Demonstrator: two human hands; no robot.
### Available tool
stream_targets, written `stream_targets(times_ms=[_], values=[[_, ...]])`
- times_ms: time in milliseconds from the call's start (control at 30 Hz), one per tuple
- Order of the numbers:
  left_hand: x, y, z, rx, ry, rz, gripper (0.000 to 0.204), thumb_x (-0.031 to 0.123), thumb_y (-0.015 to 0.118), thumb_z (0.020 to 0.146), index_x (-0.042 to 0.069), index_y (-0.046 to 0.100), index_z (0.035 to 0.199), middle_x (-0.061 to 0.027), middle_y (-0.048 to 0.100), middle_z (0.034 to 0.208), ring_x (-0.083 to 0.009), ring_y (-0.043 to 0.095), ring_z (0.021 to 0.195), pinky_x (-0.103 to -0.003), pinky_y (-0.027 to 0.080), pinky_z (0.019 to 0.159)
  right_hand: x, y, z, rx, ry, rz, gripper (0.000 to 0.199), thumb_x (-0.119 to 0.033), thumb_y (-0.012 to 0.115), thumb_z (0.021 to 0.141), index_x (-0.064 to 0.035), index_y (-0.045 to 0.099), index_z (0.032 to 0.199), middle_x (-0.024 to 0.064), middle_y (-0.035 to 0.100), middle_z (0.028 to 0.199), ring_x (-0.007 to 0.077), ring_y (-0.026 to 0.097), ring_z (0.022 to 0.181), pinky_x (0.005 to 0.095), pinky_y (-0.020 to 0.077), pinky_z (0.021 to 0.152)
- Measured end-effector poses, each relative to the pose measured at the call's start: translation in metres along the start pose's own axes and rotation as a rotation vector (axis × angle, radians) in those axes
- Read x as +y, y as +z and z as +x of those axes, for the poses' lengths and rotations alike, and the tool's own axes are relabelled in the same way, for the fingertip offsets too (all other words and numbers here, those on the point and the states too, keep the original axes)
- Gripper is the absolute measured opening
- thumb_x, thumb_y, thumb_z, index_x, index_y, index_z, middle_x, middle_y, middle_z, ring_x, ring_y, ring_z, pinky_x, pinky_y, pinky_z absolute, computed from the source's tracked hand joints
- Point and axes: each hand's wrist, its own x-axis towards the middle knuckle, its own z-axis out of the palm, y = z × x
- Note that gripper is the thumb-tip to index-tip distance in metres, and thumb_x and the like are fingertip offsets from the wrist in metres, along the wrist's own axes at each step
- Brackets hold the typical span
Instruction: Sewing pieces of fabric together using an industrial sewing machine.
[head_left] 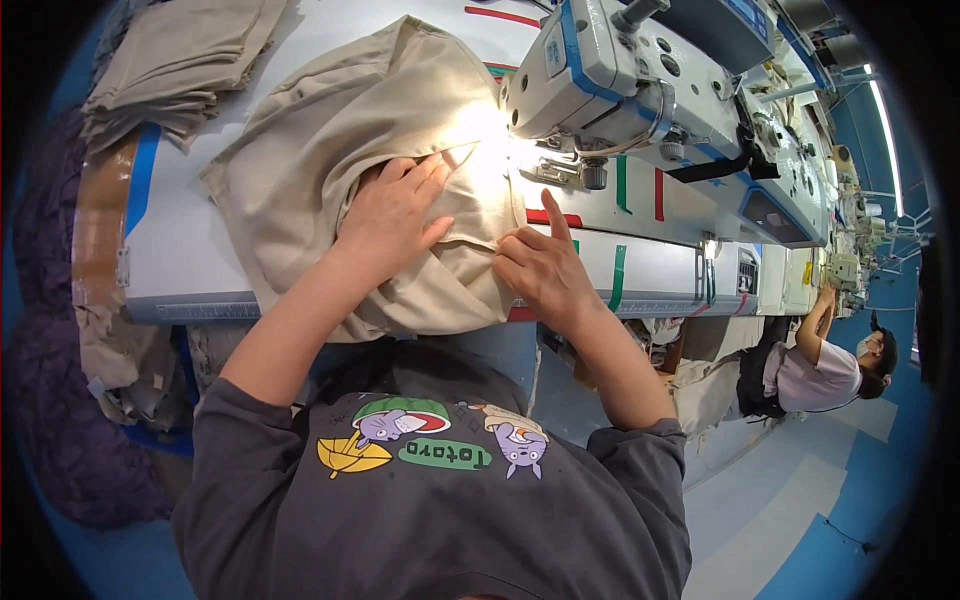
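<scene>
I am pressing my left hand (393, 215) flat and open on the beige cloth (330, 150). My right hand (540, 270) is pinching its right edge, index finger pointing far toward the needle (560, 165). The cloth is lying bunched on the table (175, 260), running from near-left to far-right, and my right hand is nearer the machine (650, 90).

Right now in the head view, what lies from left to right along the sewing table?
Stack of folded beige fabric pieces → left hand flat on the bunched beige cloth → right hand at the cloth's edge → white and blue sewing machine → seated co-worker.
</scene>
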Motion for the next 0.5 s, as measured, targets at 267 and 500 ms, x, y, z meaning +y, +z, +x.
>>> stream_targets(times_ms=[267,500], values=[[0.0,-0.002,0.0,-0.024,-0.014,0.023,0.064,0.032,0.069,0.083,0.005,0.048,0.137,-0.0066,0.051,0.14,-0.0244,0.048,0.121,-0.037,0.044,0.1,-0.002,0.003,0.002,-0.003,0.034,0.051,0.01,-0.005,0.062,0.069,-0.0114,0.054,0.067,-0.0003,0.053,0.076,0.0144,0.06,0.089,0.0612,0.0211,0.117],[-0.008,0.003,0.01,0.027,-0.015,0.003,0.061,0.033,0.069,0.082,0.002,0.052,0.132,-0.008,0.052,0.139,-0.0249,0.049,0.12,-0.037,0.047,0.097,0.006,0.004,0.005,-0.04,0.061,0.035,0.007,-0.006,0.062,0.074,-0.0115,0.059,0.078,-0.0015,0.057,0.082,0.0137,0.062,0.091,0.0592,0.0174,0.118]])
